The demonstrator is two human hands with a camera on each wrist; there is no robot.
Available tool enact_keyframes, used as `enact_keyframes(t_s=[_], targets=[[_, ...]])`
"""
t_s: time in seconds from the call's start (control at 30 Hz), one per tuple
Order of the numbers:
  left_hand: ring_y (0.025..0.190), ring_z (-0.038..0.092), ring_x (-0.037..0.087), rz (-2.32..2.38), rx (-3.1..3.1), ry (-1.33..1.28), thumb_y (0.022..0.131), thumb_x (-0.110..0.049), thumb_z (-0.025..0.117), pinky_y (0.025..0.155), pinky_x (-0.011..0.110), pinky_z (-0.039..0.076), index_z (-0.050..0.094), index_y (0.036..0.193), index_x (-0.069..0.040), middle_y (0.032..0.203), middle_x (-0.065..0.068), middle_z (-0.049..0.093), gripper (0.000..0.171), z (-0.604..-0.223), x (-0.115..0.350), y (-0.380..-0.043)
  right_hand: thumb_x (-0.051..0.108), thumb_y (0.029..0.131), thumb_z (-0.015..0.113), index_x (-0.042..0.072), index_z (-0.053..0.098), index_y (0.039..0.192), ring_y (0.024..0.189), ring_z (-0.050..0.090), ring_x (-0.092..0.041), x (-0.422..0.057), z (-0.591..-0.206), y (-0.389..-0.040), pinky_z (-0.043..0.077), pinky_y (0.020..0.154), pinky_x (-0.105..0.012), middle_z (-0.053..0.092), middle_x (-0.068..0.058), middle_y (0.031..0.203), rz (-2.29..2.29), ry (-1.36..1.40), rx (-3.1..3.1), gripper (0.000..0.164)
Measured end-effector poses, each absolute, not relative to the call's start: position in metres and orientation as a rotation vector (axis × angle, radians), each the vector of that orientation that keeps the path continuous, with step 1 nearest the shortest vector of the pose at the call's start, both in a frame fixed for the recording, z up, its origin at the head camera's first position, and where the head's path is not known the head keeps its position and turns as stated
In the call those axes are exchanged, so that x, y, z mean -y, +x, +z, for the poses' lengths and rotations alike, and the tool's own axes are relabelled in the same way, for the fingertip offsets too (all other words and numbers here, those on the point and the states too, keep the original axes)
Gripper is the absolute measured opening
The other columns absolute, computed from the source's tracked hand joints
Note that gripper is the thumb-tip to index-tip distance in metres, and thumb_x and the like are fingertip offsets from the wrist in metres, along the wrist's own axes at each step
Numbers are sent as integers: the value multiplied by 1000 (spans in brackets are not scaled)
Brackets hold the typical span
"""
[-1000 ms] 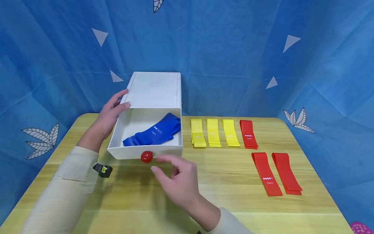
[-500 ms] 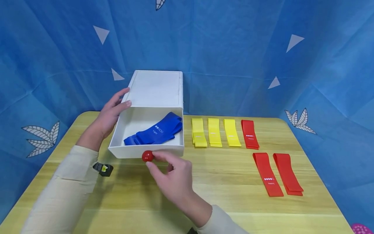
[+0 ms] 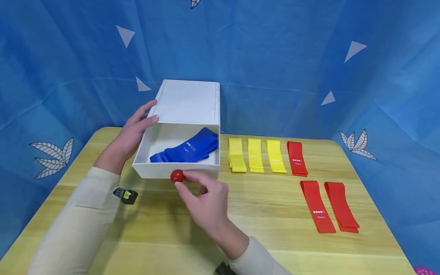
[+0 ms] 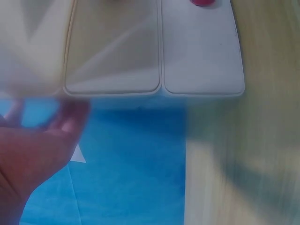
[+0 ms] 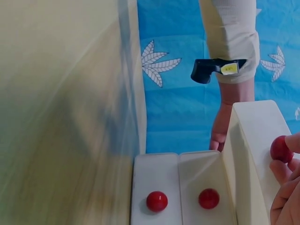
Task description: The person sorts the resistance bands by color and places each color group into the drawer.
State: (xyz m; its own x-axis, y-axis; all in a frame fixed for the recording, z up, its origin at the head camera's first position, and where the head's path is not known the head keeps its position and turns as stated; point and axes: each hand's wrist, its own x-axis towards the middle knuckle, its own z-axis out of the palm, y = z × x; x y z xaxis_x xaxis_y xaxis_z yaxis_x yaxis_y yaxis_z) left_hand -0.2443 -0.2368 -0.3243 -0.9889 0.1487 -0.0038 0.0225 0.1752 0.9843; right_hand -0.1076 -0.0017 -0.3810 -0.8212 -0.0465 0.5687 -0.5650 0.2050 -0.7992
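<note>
The worktop [image 3: 261,210] carries a white cabinet [image 3: 190,101] toward its back edge, left of the middle, with the top drawer [image 3: 154,171] pulled out toward the front edge. The left hand [image 3: 131,134], fingers apart, rests on the cabinet's left side; the right hand [image 3: 209,200] is at the drawer front. Folded blue banding [image 3: 190,147] lies inside. Three red bands [image 3: 317,208] lie toward the right edge, three yellow bands [image 3: 255,152] near the back edge. The right thumb and forefinger pinch the drawer's red knob [image 3: 177,175].

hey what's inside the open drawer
At least one blue band, printed "Light", lies in the drawer. How many are stacked, the floor beneath them, and the drawer's back, covered by the cabinet's top, can't be seen.
</note>
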Motion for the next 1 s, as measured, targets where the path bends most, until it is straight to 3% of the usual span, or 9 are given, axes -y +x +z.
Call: enact_keyframes(t_s=[0.13, 0.33, 0.57, 1.0], targets=[[130, 41, 35, 1954, -2318, 177, 101, -47, 52, 102, 51, 43, 20, 159, -36, 159, 11, 22, 68, -325, 237, -246, 22, 88, 79, 17, 78, 105, 41, 37, -4, 3, -381, -113, 32, 36, -25, 74, 11, 100, 1640, 551, 2062, 18], [130, 41, 33, 1976, -2290, 177, 101, -46, 53, 101, 47, 45, 20, 159, -35, 158, 10, 24, 68, -325, 237, -246, 21, 88, 79, 17, 78, 107, 41, 37, -5, 5, -381, -122, 32, 37, -26, 74, 10, 100, 1616, 535, 2059, 19], [135, 34, 35, 1954, -2312, 148, 100, -46, 54, 107, 55, 36, 21, 159, -36, 161, 11, 18, 68, -324, 236, -247, 20, 88, 79, 15, 78, 106, 44, 40, -7, 8, -380, -137, 34, 39, -26, 74, 9, 97, 1569, 545, 2054, 19], [140, 25, 37, 1933, -2375, 127, 99, -44, 54, 111, 60, 26, 23, 159, -34, 163, 11, 16, 68, -322, 235, -245, 23, 89, 78, 16, 77, 107, 71, 61, -4, 13, -380, -161, 42, 46, -26, 74, 10, 98, 1602, 520, 2071, 19]])
